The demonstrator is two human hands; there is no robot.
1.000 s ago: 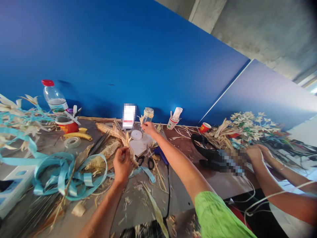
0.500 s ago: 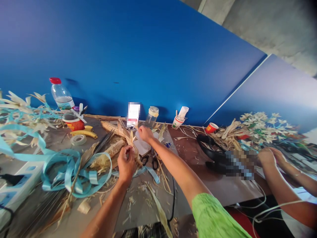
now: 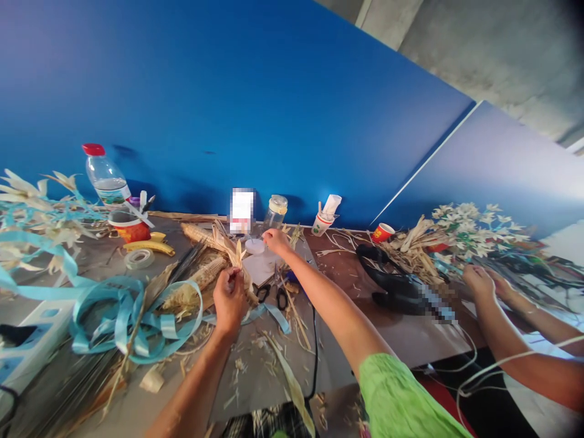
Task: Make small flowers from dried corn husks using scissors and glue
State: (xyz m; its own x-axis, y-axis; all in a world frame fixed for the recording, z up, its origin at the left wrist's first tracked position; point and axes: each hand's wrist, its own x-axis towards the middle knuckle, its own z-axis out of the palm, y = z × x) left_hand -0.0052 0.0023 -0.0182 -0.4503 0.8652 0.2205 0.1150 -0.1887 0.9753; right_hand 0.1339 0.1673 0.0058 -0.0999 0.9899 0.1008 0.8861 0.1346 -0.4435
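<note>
My left hand [image 3: 229, 298] is closed in a pinch around a small pale corn-husk flower [image 3: 239, 250], its pointed petals standing up above the fingers. My right hand [image 3: 277, 241] reaches farther out, fingertips pinched together beside a small round white dish [image 3: 254, 246]. Whatever those fingertips hold, if anything, is too small to make out. Below that hand lies a white pad [image 3: 258, 267], with black-handled scissors [image 3: 281, 297] close by. Dried corn cobs [image 3: 205, 277] with husks lie left of the flower.
Light-blue ribbon [image 3: 123, 322] loops over the table's left side near a power strip [image 3: 34, 347]. Along the blue wall stand a bottle [image 3: 107, 179], a glass jar [image 3: 275, 213] and paper cups [image 3: 382, 232]. At right another person's hands [image 3: 483, 283] work near husk flowers [image 3: 469, 228].
My right hand has drawn slightly back, and the round white dish shows more clearly beside it. The left hand still grips the flower. The whole view has shifted a little.
</note>
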